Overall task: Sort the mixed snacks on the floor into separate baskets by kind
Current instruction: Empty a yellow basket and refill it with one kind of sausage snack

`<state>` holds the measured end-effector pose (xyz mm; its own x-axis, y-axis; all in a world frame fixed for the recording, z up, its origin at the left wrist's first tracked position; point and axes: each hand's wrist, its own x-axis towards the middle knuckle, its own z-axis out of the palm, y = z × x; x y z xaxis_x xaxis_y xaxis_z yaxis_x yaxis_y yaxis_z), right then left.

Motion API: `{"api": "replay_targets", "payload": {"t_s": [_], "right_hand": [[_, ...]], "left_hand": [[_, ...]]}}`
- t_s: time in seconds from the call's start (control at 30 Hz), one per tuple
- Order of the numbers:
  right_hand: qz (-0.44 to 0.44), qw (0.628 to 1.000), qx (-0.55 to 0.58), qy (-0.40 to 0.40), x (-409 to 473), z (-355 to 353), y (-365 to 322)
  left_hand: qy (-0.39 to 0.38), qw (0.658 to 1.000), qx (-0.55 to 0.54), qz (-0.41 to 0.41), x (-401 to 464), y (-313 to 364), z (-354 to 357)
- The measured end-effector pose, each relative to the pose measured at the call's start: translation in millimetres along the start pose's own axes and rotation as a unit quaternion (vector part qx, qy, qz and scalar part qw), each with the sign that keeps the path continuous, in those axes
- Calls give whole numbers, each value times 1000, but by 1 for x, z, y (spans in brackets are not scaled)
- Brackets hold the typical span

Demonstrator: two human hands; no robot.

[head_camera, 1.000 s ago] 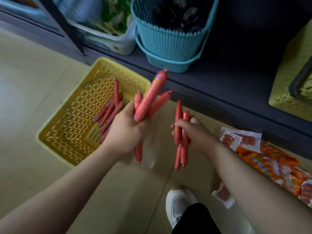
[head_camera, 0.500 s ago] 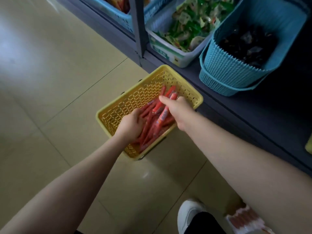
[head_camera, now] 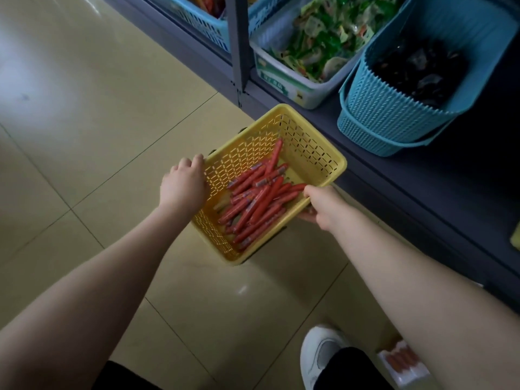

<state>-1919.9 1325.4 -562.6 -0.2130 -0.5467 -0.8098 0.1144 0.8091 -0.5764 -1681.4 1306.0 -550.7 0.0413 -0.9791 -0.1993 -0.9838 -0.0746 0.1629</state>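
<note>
Now the yellow basket (head_camera: 318, 153) sits on the floor (head_camera: 84, 136), with its far right corner just beside the edge of the dark shelf (head_camera: 422, 198). To the left and near side of it the shiny tiled floor lies wide open.

The left hand (head_camera: 184, 184) has its grip curled over the basket's left rim. The right hand (head_camera: 326, 206) grasps the near right rim, thumb on top and fingers under the edge.

The basket is plastic, a box shape with little holes all over its walls. Inside it lie the sausages (head_camera: 256, 201), long thin red sticks in shiny wrap, piled mostly at the near right side.

On the shelf stands a blue ribbed basket (head_camera: 377, 114) with dark packets, a white tub (head_camera: 284, 77) with green packets to its left, and another blue basket (head_camera: 208, 26) far left. A white shoe (head_camera: 318, 353) is near the bottom, with a clear pack of sausages (head_camera: 402, 364) to its right.

Half a second ago both hands were down inside the basket among the sausages. They have since let go of the sticks and moved out to the rims. A second ago each hand held a bunch of sausages in the air.
</note>
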Motion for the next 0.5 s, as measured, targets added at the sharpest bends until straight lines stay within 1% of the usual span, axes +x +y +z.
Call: {"api": "replay_targets", "payload": {"t_s": [0.07,0.13,0.2,0.23,0.27,0.33,0.37,0.4,0.43,0.5], "right_hand": [[-15,1000,-17,1,-11,-9,4],[-30,999,-42,1,-26,-23,10],[-33,998,-55,11,-43,-44,16],[-33,997,-60,24,-51,-56,19],[-35,997,-64,38,-59,-70,21],[-36,995,-64,75,-75,-101,24],[-38,992,-64,98,-82,-118,25],[-40,990,-62,123,-91,-134,25],[-42,985,-63,153,-100,-152,24],[-59,974,-62,212,-115,-189,19]], "left_hand": [[-28,1000,-5,-2,-1,2,-6],[-83,996,12,3,-10,8,-7],[-124,992,-5,20,-26,18,-2],[-145,988,-36,30,-35,26,1],[-176,980,-90,37,-43,35,2],[-263,940,-211,51,-60,58,-4],[-302,919,-240,78,-68,71,-9],[-328,905,-242,120,-76,84,-14],[-335,899,-233,162,-82,99,-20],[-303,900,-217,226,-92,131,-32]]}}
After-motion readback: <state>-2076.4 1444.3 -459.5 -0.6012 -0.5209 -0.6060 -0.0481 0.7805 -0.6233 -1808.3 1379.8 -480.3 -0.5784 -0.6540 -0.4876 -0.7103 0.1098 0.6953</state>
